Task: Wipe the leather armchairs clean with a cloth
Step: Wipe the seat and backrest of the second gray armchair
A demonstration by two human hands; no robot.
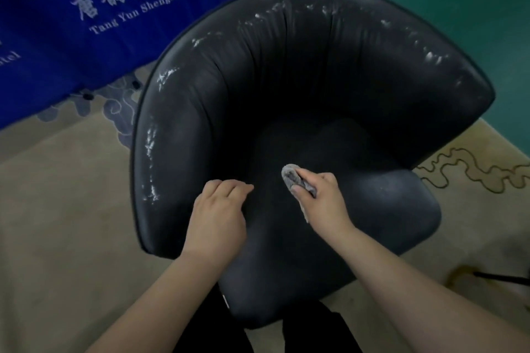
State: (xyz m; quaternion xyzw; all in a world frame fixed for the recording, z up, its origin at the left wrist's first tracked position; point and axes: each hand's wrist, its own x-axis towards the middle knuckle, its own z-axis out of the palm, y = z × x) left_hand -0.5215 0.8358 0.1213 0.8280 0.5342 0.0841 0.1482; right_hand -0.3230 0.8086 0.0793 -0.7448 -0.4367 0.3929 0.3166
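The right hand pinches a bunched grey cloth against the dark leather tub armchair seat to wipe, while the left hand, fingers loosely curled and holding nothing, rests on the seat as a brace.

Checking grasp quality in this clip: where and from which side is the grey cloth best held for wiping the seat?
Grip the cloth at its bunched rear end, coming from the seat's front edge, as the right hand does now. Its rounded wad pokes out ahead of the fingers, leaving that part free to rub the armchair seat. The left hand holds nothing.
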